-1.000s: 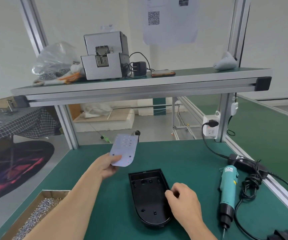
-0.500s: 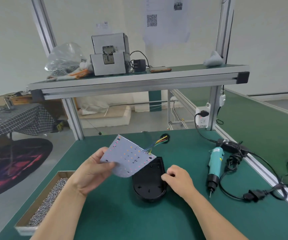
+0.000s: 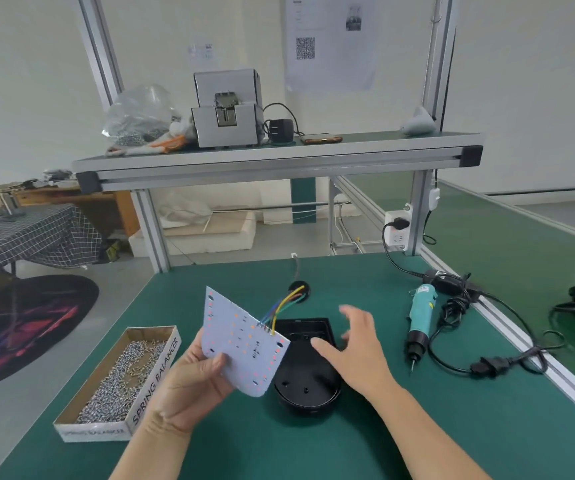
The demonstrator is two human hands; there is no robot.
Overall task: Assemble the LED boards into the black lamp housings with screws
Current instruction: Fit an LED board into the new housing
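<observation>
LED board [image 3: 241, 344], pinched tilted in our left hand [image 3: 189, 386] just left of the black lamp housing [image 3: 308, 379], faces us, likely for alignment; our right hand [image 3: 351, 348] hovers over the housing, fingers spread, holding nothing.

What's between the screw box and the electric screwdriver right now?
Head view: left hand holding the LED board, the black housing, and the open right hand above it.

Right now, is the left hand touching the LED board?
Touching. The head view shows the left hand gripping the LED board, with the thumb lying on its front face near the lower left edge.
</observation>
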